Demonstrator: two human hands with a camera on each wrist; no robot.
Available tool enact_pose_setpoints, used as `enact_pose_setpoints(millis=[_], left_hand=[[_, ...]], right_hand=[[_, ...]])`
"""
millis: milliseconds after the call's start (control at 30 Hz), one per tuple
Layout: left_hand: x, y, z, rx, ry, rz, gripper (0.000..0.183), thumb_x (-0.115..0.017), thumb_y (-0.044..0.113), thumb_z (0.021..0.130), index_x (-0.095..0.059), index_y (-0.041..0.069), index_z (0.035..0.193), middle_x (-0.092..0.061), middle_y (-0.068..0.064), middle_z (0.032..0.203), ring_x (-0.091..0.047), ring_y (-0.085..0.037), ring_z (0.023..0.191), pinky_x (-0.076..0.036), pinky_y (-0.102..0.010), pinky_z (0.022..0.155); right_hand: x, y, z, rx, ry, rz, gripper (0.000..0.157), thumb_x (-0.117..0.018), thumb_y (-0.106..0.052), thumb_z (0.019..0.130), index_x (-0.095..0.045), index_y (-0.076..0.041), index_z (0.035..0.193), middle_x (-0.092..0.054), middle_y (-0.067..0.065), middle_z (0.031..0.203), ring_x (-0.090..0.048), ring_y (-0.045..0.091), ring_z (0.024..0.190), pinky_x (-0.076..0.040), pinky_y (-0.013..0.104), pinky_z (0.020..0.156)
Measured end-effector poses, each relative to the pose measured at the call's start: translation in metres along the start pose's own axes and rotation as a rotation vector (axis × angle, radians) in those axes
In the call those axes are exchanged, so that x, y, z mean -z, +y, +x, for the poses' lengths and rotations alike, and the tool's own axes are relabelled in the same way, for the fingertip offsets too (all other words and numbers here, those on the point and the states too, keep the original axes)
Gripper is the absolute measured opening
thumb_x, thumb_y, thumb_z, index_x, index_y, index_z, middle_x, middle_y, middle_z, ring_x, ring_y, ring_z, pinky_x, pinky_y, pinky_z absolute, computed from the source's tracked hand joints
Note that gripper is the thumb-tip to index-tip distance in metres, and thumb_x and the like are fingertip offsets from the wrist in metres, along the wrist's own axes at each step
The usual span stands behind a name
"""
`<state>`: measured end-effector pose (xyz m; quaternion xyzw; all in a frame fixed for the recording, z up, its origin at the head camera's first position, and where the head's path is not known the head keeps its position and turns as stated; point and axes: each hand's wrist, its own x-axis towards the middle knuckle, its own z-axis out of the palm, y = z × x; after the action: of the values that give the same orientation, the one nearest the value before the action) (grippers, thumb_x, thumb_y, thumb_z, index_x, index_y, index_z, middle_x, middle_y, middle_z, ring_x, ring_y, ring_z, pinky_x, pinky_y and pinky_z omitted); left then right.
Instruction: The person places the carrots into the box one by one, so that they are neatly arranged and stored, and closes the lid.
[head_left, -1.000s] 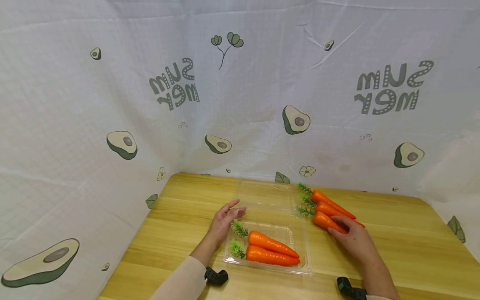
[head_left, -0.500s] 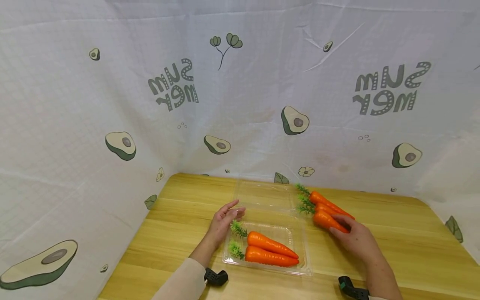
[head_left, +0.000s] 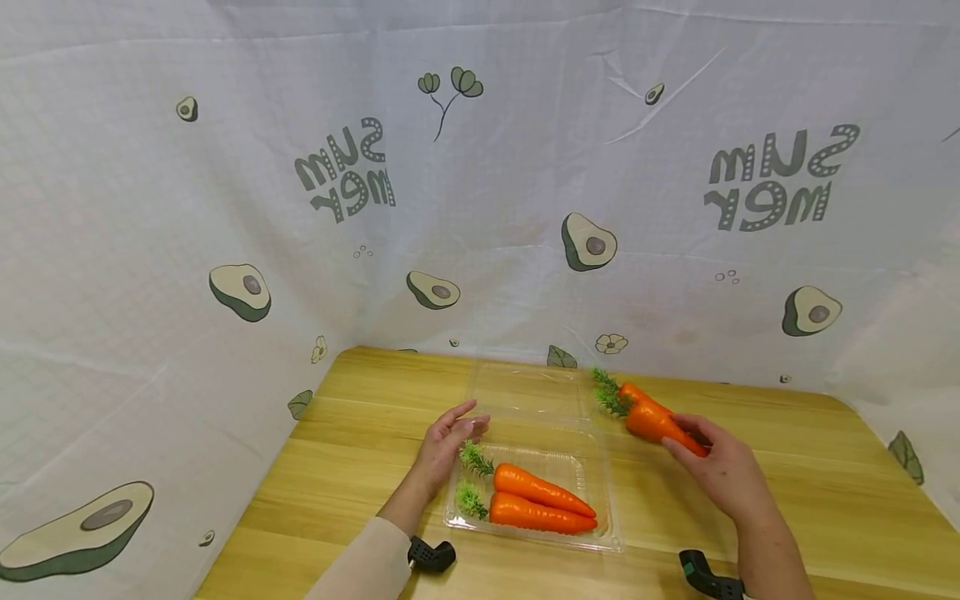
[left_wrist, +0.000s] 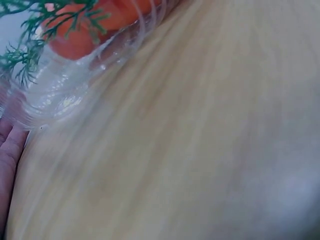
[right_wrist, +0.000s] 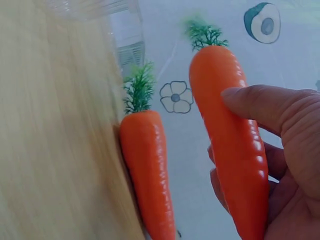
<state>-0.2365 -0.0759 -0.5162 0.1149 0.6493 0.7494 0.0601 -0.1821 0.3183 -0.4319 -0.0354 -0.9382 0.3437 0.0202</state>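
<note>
My right hand holds an orange carrot with a green top, thumb on one side and fingers on the other. In the right wrist view that carrot is raised off the table, and another carrot lies beside it; any third one there is hidden. My left hand, fingers loosely extended, is at the left edge of a clear plastic clamshell box; contact is hard to tell. Inside the box two carrots lie side by side, an upper carrot and a lower carrot, leafy tops pointing left.
The box's transparent lid lies folded back on the wooden table. A white cloth printed with avocados hangs behind the table and along its sides. Black wrist devices sit near both wrists.
My right hand has lifted the nearest carrot of the right-hand group and shifted it slightly up and back, so it now covers the middle one. My left hand has stayed put.
</note>
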Motion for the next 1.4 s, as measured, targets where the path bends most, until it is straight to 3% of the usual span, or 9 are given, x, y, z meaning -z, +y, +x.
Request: enact_pose_setpoints(millis=[200,300,433,900,1400], left_hand=[[0.0,0.0,0.0,-0.009,0.002,-0.003,0.049,-0.049,0.016,0.108,-0.041,-0.002,0.152,-0.059,-0.029,0.14,-0.06,-0.042,0.13,-0.051,-0.029,0.103],[0.0,0.0,0.0,-0.01,-0.001,-0.006,0.049,-0.049,0.016,0.107,-0.041,-0.002,0.152,-0.059,-0.029,0.14,-0.059,-0.043,0.131,-0.051,-0.029,0.103],[0.0,0.0,0.0,-0.007,-0.002,0.004,0.049,-0.049,0.017,0.107,-0.042,-0.001,0.153,-0.06,-0.028,0.14,-0.059,-0.042,0.131,-0.051,-0.03,0.104],[0.0,-0.002,0.001,-0.017,-0.005,0.006,0.049,-0.049,0.016,0.107,-0.041,-0.001,0.153,-0.059,-0.029,0.14,-0.059,-0.042,0.131,-0.051,-0.03,0.105],[0.0,-0.002,0.001,-0.02,-0.005,0.008,0.049,-0.049,0.016,0.107,-0.041,-0.001,0.153,-0.06,-0.029,0.14,-0.059,-0.042,0.131,-0.05,-0.032,0.105]], right_hand=[[0.002,-0.01,-0.005,-0.001,0.042,0.023,0.072,-0.059,-0.053,0.099,-0.048,-0.002,0.149,-0.055,0.029,0.141,-0.057,0.045,0.121,-0.054,0.055,0.097],[0.001,-0.017,-0.006,0.038,0.035,0.033,0.068,-0.062,-0.05,0.099,-0.05,-0.004,0.147,-0.059,0.027,0.139,-0.06,0.041,0.118,-0.06,0.033,0.086],[-0.003,-0.027,-0.008,0.101,0.021,0.054,0.058,-0.066,-0.042,0.099,-0.055,-0.005,0.143,-0.062,0.026,0.134,-0.064,0.038,0.112,-0.052,0.013,0.073],[-0.022,-0.049,-0.012,0.225,0.048,0.073,0.041,-0.079,-0.03,0.09,-0.069,-0.011,0.126,-0.069,0.017,0.122,-0.065,0.029,0.103,-0.055,0.021,0.072],[-0.041,-0.067,-0.016,0.343,0.049,0.034,0.037,-0.081,-0.013,0.087,-0.071,-0.015,0.123,-0.07,0.006,0.12,-0.063,0.021,0.099,-0.057,0.022,0.076]])
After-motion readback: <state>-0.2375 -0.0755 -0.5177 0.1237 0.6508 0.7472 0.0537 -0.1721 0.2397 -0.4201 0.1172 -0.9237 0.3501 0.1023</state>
